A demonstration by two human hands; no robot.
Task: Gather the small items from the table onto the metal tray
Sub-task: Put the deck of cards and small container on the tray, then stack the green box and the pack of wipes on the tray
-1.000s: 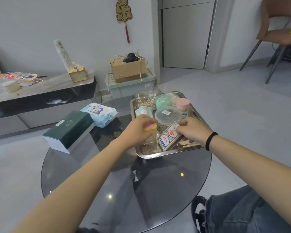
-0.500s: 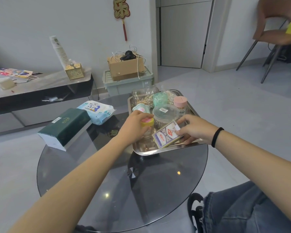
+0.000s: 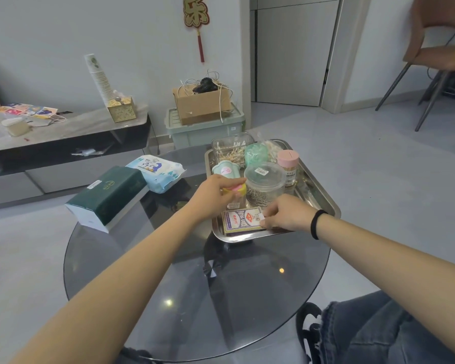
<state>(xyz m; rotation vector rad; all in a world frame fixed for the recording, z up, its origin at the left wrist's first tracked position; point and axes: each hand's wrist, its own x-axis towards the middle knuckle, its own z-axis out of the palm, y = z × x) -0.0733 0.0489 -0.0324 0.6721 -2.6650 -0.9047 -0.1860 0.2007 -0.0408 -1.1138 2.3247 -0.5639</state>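
Metal tray (image 3: 323, 198): on the glass table (image 3: 184, 285), packed with small items.
Left hand (image 3: 210, 197): pinching a pink-yellow block (image 3: 235, 189) above the tray's near-left part.
Right hand (image 3: 286, 214): fingertips on the card box (image 3: 241, 219), lying flat just left of them.

Card box's (image 3: 241, 218) print too blurred

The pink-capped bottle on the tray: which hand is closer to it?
Right. The right hand lies just in front of the pink-capped bottle; the left hand is farther off to its left.
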